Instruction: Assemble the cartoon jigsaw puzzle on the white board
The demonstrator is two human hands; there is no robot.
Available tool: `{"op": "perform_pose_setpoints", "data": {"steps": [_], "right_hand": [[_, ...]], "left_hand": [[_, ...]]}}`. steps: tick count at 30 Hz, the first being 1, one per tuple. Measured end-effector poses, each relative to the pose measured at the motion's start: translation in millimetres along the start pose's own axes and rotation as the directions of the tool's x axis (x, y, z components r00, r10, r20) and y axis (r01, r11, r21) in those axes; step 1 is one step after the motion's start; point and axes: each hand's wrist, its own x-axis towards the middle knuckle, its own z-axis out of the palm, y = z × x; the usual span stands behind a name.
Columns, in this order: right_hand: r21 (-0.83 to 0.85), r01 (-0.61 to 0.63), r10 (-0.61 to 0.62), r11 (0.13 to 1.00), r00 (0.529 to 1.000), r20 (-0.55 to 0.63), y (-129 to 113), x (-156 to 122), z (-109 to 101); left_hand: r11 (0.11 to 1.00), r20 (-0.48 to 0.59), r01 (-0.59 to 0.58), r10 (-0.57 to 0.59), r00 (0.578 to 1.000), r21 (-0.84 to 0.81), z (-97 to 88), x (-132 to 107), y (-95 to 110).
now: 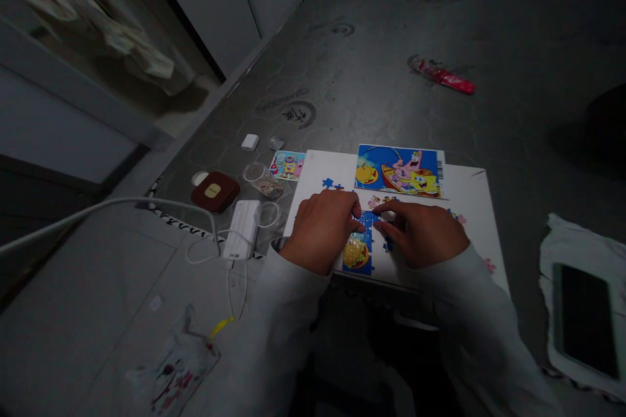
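A partly joined jigsaw puzzle [356,255], blue with a yellow burger, lies on a white board [469,189]. My left hand [325,228] is closed at the upper left of the joined part, its thumb and forefinger on blue pieces. From the other side my right hand [425,231] pinches at the upper right edge, where a blue puzzle piece [375,216] shows at the fingertips; its outline is partly hidden. Loose pieces [328,182] lie around the hands, some covered by them. Beyond the hands rests a cartoon picture card [398,171].
Left of the board are a clear plastic jar [264,180], a white power bank [242,229] with cables, a brown case [215,191] and a white adapter [250,142]. A red item [443,75] lies far back. At right, a phone [585,319] rests on a white cloth.
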Motion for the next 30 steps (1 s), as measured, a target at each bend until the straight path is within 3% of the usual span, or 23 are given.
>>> {"op": "perform_pose_setpoints", "data": {"steps": [7,16,22,30], "right_hand": [[-0.003,-0.073,0.073,0.997,0.997,0.008,-13,-1,-5],[-0.029,-0.108,0.107,0.994,0.994,-0.027,-14,1,-8],[-0.004,-0.048,0.048,0.999,0.999,-0.027,-11,0,-6],[0.001,-0.066,0.066,0.998,0.995,-0.070,-6,0,-2]], "left_hand": [[1.000,0.007,-0.022,0.022,1.000,0.016,0.7,-1,-1],[0.999,0.031,-0.001,0.000,1.000,0.036,-0.9,-1,1],[1.000,0.030,0.004,-0.005,1.000,0.030,-1.8,-3,2],[0.999,0.060,0.042,-0.044,0.997,0.019,-4.6,-2,5]]}}
